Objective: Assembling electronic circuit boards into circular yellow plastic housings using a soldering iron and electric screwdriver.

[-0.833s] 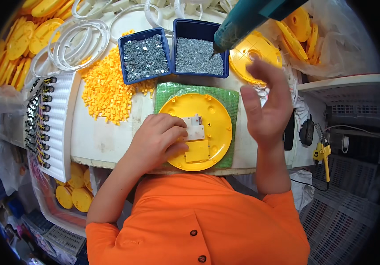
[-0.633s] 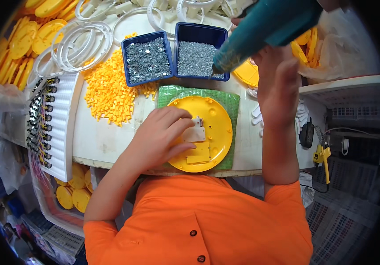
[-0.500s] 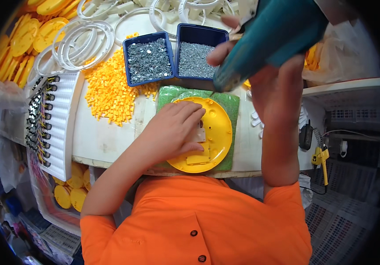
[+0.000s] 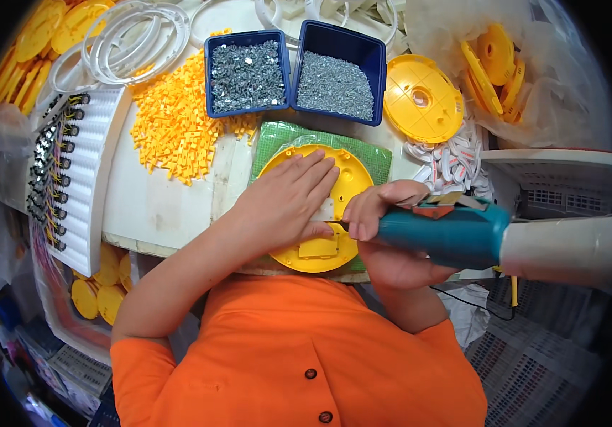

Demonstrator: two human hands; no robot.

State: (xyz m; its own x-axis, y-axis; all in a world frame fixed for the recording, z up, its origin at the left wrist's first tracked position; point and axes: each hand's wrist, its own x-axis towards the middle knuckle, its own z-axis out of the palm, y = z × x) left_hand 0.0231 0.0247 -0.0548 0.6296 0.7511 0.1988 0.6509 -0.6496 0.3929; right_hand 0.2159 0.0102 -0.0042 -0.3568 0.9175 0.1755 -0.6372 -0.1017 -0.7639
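Note:
A round yellow plastic cover [image 4: 313, 265] lies hollow side up on a green mat [image 4: 380, 165], at the table's near edge. My left hand [image 4: 288, 196] rests flat over its left part, fingers stretched out. Beside the left thumb a small white piece [image 4: 326, 211] shows inside the cover, partly hidden by the hand. My right hand [image 4: 395, 242] is wrapped round a teal power screwdriver [image 4: 448, 235], held almost level. Its tip points left at the middle of the cover, near the white piece. Whether the tip touches a screw cannot be made out.
Two blue bins of small metal parts, one left [image 4: 247, 78] and one right [image 4: 338, 75], stand behind the mat. Left of them is a heap of small yellow pieces [image 4: 178, 117]. Another yellow disc [image 4: 423, 99] and white parts [image 4: 455, 160] lie right. A white foam tray [image 4: 96, 178] holds wired parts.
My right hand has brought the screwdriver down from above the bins to the cover, turning it from slanted to nearly level. My left hand stays on the cover. The view has shifted slightly.

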